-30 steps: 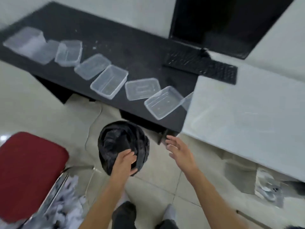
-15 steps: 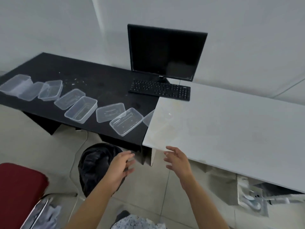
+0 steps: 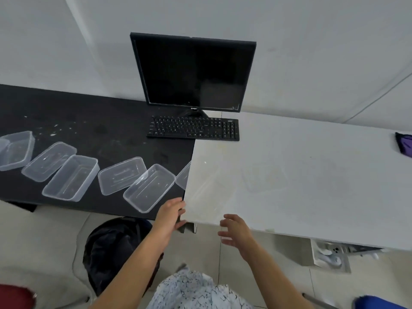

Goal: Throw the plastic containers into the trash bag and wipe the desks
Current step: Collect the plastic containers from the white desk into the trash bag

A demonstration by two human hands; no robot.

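Note:
Several clear plastic containers lie in a row along the front of the black desk [image 3: 93, 121]; the nearest one [image 3: 149, 190] sits close to the front edge, another [image 3: 71, 177] to its left. More clear containers are faintly visible on the white desk [image 3: 312, 175], one [image 3: 264, 177] near its middle. The black trash bag [image 3: 111, 248] stands open on the floor below the black desk. My left hand [image 3: 171, 214] is open at the corner where the desks meet. My right hand [image 3: 234, 230] is open just below the white desk's front edge. Neither holds anything.
A black monitor [image 3: 194, 72] and keyboard [image 3: 194, 129] stand at the back across both desks. A purple cloth [image 3: 404, 147] lies at the white desk's far right. A red seat [image 3: 15, 296] is at bottom left. White crumbs dot the black desk.
My left hand let go of the trash bag and rose to the desk corner. My right hand rose too. The view tilted up from the floor to the desks.

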